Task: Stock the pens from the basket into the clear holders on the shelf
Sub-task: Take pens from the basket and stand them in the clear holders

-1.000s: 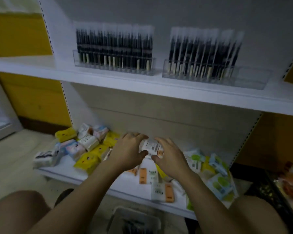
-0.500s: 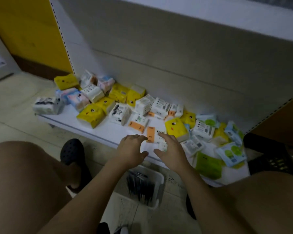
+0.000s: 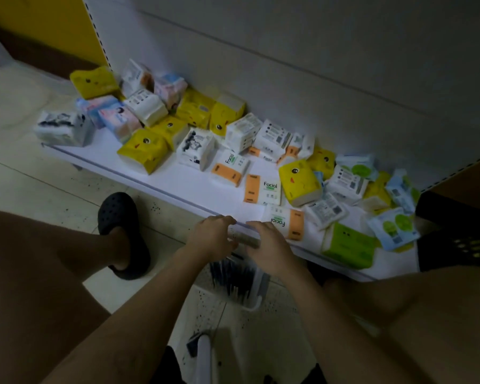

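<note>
A small white basket [image 3: 258,299] stands on the floor between my knees, with several dark pens [image 3: 234,279] lying in it. My left hand [image 3: 209,238] and my right hand [image 3: 270,249] hover just above it, at the front edge of the low shelf. Together they hold a small pale packet [image 3: 244,239] between their curled fingers; it is blurred and half hidden. The clear holders are out of view.
The low white shelf [image 3: 178,187] carries many scattered tissue packs in yellow, white, orange and green. A black shoe [image 3: 119,214] rests on the tiled floor at left. A black crate [image 3: 455,245] sits at right. A white bar [image 3: 204,358] rises near the bottom edge.
My view has dropped from the upper shelf with the pen holders to the floor. Both hands have come down with the packet to just above the basket.
</note>
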`<state>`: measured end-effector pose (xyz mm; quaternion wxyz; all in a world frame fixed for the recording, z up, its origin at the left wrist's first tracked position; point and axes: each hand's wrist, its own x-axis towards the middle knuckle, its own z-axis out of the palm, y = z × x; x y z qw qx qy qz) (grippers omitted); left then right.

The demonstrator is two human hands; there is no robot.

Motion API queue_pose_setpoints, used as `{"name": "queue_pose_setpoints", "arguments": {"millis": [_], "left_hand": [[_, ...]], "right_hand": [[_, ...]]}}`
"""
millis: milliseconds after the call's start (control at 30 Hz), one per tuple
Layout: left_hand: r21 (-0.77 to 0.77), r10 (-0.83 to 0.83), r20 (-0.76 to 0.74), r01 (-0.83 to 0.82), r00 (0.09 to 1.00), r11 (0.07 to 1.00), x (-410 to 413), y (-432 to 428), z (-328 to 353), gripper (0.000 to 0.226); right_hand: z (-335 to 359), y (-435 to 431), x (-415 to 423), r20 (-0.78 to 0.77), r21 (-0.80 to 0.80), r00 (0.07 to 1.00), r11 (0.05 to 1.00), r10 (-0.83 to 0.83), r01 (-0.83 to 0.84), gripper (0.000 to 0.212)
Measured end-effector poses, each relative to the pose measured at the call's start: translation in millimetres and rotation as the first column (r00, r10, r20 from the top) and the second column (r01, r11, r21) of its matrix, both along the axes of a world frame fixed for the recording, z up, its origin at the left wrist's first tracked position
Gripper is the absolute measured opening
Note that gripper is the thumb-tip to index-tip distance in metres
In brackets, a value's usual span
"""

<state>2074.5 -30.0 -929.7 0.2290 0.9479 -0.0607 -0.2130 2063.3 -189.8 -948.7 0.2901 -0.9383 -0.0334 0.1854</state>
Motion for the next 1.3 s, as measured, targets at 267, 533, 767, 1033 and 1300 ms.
{"name": "queue_pose_setpoints", "arguments": {"millis": [267,533,767,1033,1300], "left_hand": [[-0.021,0.089,-0.303,-0.100,0.949,0.995,2.9,13.3,-50.2,0.054],[-0.061,0.299,-0.533,-0.388,0.792,0.920,-14.3,17.1,-109.7,0.035],[-0.078,0.337,-0.618,-0.482,0.710,0.873,-24.5,4.6,-156.8,0.037],[-0.098,0.364,-0.675,-0.567,0.642,0.818,-18.9,-5.2,-201.5,0.037],[-0.196,0.341,-0.744,-0.676,0.575,0.711,-10.5,-3.3,-233.8,0.036]], "right_hand": [[-41.6,-4.3,16.7,-0.309,-0.117,0.942,0.978,0.130,-0.173,0.047],[-88.5,-5.3,-0.5,-0.564,-0.048,0.818,0.985,0.110,-0.166,0.021],[-116.7,17.9,7.6,-0.591,-0.048,0.806,0.999,-0.027,-0.002,0.037],[-152.4,20.5,15.8,-0.613,-0.113,0.790,0.989,0.007,-0.096,0.037],[-159.0,32.4,46.9,-0.587,-0.142,0.780,0.921,0.217,-0.363,0.040]]}}
